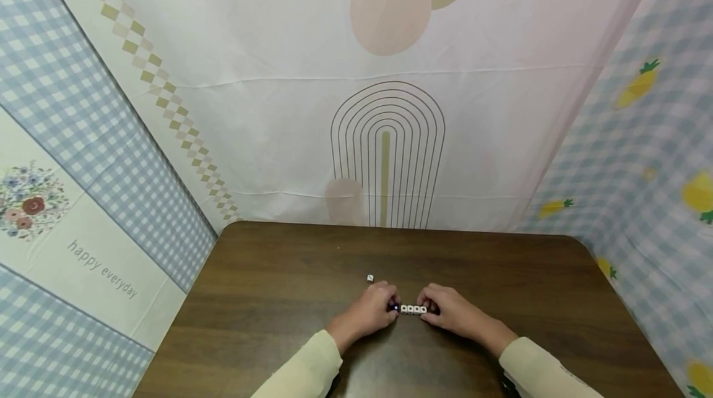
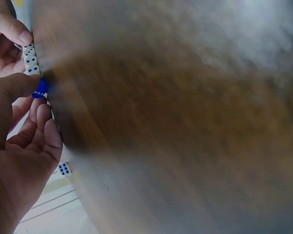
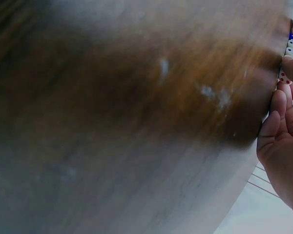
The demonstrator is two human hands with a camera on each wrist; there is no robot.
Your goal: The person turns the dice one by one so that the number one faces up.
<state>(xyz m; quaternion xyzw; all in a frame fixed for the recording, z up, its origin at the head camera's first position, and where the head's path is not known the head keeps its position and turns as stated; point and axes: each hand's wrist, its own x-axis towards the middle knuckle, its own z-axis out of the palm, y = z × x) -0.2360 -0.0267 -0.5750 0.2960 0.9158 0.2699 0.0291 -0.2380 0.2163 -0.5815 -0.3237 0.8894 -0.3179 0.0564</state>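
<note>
A short straight row of several white dice [image 1: 413, 309] lies on the table between the two hands, with a blue die [image 2: 39, 89] at its left end. My left hand [image 1: 370, 310] pinches the blue die between thumb and fingers. At the opposite end, my right hand [image 1: 453, 312] grips a white die with red pips [image 3: 283, 78], partly hidden by the thumb. The dice between show blue pips in the left wrist view and stand side by side. Beyond the left hand sits a single loose white die [image 1: 370, 278], apart from the row.
The brown wooden table [image 1: 267, 299] has rounded far corners. Behind it hangs a pale patterned cloth [image 1: 278, 138], and checked cloths [image 1: 83, 113] hang along both sides.
</note>
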